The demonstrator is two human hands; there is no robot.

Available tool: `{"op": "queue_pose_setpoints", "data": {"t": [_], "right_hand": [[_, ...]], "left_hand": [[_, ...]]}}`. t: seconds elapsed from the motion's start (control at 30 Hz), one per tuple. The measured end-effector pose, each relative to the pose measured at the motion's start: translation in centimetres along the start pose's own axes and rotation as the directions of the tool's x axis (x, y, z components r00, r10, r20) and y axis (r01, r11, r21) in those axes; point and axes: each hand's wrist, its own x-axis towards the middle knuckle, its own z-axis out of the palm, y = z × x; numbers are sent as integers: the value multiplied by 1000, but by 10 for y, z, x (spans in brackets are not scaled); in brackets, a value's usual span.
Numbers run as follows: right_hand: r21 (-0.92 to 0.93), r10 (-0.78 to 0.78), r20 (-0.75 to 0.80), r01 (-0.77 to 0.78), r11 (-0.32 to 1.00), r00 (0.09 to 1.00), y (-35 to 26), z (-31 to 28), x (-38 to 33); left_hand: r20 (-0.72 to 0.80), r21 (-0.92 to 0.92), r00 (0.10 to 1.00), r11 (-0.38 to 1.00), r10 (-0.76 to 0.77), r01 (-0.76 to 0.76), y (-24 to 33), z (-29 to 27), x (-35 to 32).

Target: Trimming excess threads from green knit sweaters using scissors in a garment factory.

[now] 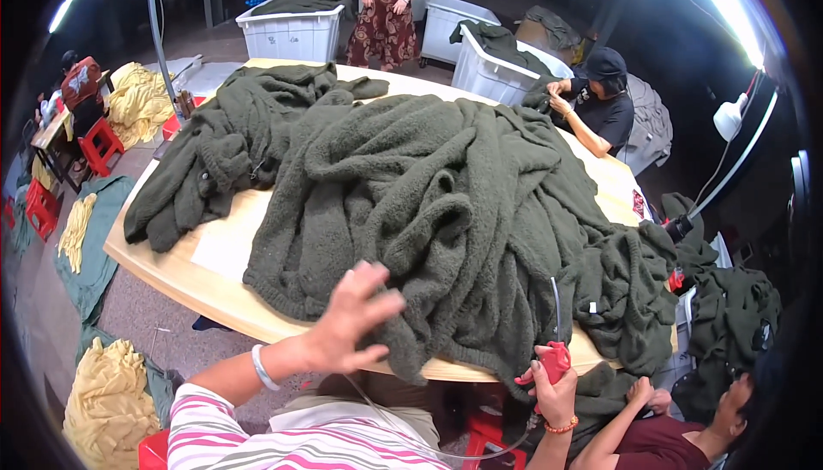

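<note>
My left hand point(347, 324), with a pale bangle on its wrist, is raised over the near edge of a dark green knit sweater point(420, 213). Its fingers are spread and slightly blurred, and nothing is in them. Wrapped in my right hand point(555, 400) is a red air blow gun point(554, 362), its thin metal nozzle pointing up in front of the knitwear. A thin hose point(454, 455) runs from the gun's lower end across my lap. More green sweaters point(227, 140) are heaped over the pale wooden table point(171, 277).
Close on my right, a person in a maroon top point(660, 444) handles green knitwear. Another in a black cap point(603, 63) works at the far right edge. White bins point(291, 37) stand behind the table; yellow garments point(111, 401) lie on the left floor. A lamp point(730, 117) hangs at right.
</note>
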Motion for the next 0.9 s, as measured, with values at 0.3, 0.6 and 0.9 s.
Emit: {"op": "queue_pose_setpoints", "data": {"t": [0.3, 0.6, 0.9], "right_hand": [[83, -60, 40, 56, 995, 997, 0, 18, -8], [81, 6, -172, 8, 997, 985, 23, -16, -40], [159, 116, -246, -78, 984, 962, 38, -39, -58]], "left_hand": [[275, -860, 697, 156, -662, 487, -72, 18, 32], [-400, -458, 869, 885, -292, 86, 49, 19, 185], [374, -516, 927, 835, 19, 191, 42, 91, 151]]}}
